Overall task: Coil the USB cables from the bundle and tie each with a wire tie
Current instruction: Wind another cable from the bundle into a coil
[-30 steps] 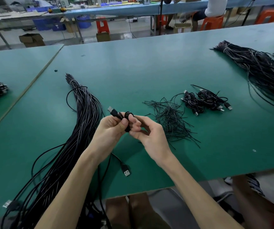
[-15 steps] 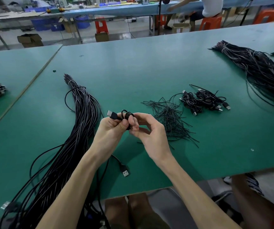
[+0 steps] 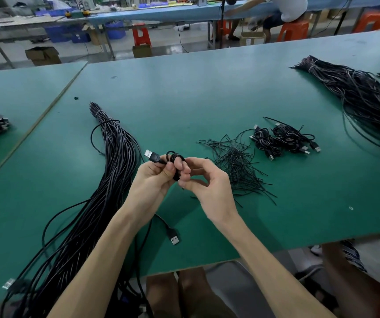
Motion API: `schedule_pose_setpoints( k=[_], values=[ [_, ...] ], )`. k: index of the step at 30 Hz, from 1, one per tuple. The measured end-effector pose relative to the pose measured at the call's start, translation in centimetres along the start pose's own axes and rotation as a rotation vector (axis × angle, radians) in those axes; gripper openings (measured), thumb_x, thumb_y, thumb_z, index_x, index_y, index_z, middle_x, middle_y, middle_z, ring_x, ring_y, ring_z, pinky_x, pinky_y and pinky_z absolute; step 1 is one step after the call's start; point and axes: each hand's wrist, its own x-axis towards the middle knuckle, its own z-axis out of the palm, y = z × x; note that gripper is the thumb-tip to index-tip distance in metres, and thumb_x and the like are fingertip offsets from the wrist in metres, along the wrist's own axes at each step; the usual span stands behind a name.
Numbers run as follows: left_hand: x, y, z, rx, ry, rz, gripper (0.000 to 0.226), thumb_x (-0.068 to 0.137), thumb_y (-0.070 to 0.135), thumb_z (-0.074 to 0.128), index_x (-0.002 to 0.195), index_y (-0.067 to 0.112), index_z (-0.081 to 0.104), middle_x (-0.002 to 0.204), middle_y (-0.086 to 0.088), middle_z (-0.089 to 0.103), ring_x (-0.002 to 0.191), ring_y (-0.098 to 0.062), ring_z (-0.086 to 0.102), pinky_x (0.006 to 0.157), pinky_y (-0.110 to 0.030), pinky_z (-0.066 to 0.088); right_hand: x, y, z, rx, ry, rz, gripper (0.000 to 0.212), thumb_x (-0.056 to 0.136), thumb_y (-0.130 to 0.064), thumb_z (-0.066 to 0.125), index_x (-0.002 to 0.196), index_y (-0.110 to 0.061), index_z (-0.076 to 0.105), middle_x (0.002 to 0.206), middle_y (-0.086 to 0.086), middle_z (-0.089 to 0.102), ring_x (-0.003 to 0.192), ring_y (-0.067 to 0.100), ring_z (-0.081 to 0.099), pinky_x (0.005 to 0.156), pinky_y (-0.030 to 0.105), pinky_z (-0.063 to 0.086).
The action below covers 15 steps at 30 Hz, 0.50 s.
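Coil point(image 3: 173, 156) mostly hidden behind fingers point(image 3: 169, 172) — bundle point(image 3: 115, 152) cut off below.

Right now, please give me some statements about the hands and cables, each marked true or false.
1. The left hand grips the coiled cable. True.
2. The wire ties lie left of the long bundle. False: they lie to its right.
3. The finished coils lie on the table, right of the ties. True.
4. The right hand rests flat on the table. False: it is raised, fingers curled at the coil.
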Motion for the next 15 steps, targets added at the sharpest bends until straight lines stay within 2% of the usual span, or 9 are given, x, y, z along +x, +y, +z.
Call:
schedule_pose_setpoints(
  k=[3, 5, 8, 10, 12, 15],
  values=[
    [0.01, -0.11, -0.03, 0.045, -0.006, 0.027, 0.024, 0.101, 0.016, 0.051, 0.086, 0.012, 0.069, 0.091, -0.008, 0.066, 0.088, -0.019, 0.063, 0.090, -0.029, 0.052, 0.03, 0.01, 0.02, -0.022, 0.012, -0.004, 0.051, 0.080, 0.007, 0.078, 0.112, -0.031, 0.071, 0.106, -0.002, 0.071, 0.101, 0.016, 0.068, 0.084, 0.033, 0.060],
    [0.06, -0.10, -0.07, 0.122, 0.008, 0.052, 0.023, 0.100, 0.018, 0.054, 0.083, 0.017, 0.071, 0.089, -0.002, 0.067, 0.092, -0.016, 0.063, 0.091, -0.026, 0.049, 0.02, -0.04, -0.10, -0.037, 0.025, -0.003, 0.048, 0.080, 0.006, 0.080, 0.114, -0.028, 0.072, 0.109, -0.001, 0.069, 0.101, 0.015, 0.067, 0.086, 0.034, 0.060],
    [0.10, 0.08, -0.36, 0.157, 0.067, 0.043, 0.029, 0.098, 0.017, 0.052, 0.078, 0.025, 0.073, 0.085, 0.009, 0.067, 0.081, -0.008, 0.056, 0.077, -0.020, 0.043, -0.01, -0.08, -0.12, -0.054, 0.020, -0.004, 0.042, 0.083, 0.003, 0.080, 0.118, -0.020, 0.074, 0.105, -0.007, 0.066, 0.097, 0.011, 0.067, 0.082, 0.024, 0.057],
    [0.01, 0.14, -0.57, 0.144, 0.081, 0.042, 0.025, 0.097, 0.017, 0.052, 0.080, 0.019, 0.071, 0.084, 0.008, 0.066, 0.078, -0.008, 0.054, 0.071, -0.021, 0.042, -0.06, -0.08, -0.01, -0.076, 0.015, -0.010, 0.040, 0.083, 0.003, 0.079, 0.118, -0.016, 0.075, 0.103, -0.008, 0.067, 0.096, 0.010, 0.067, 0.080, 0.021, 0.056],
    [0.00, 0.14, -0.64, 0.167, 0.089, 0.040, 0.019, 0.096, 0.017, 0.052, 0.085, 0.010, 0.065, 0.084, 0.006, 0.067, 0.078, -0.010, 0.056, 0.071, -0.021, 0.045, -0.05, 0.00, 0.07, -0.085, 0.026, -0.009, 0.038, 0.084, 0.001, 0.079, 0.118, -0.017, 0.075, 0.105, -0.005, 0.069, 0.097, 0.013, 0.068, 0.080, 0.023, 0.057],
    [0.07, -0.02, -0.68, 0.180, 0.118, 0.017, 0.018, 0.093, 0.020, 0.056, 0.084, 0.008, 0.066, 0.083, 0.003, 0.069, 0.077, -0.015, 0.058, 0.072, -0.023, 0.051, 0.02, 0.04, 0.21, -0.065, 0.047, 0.016, 0.032, 0.088, -0.009, 0.080, 0.119, -0.016, 0.074, 0.108, 0.003, 0.072, 0.100, 0.022, 0.071, 0.085, 0.033, 0.059]
  ],
)
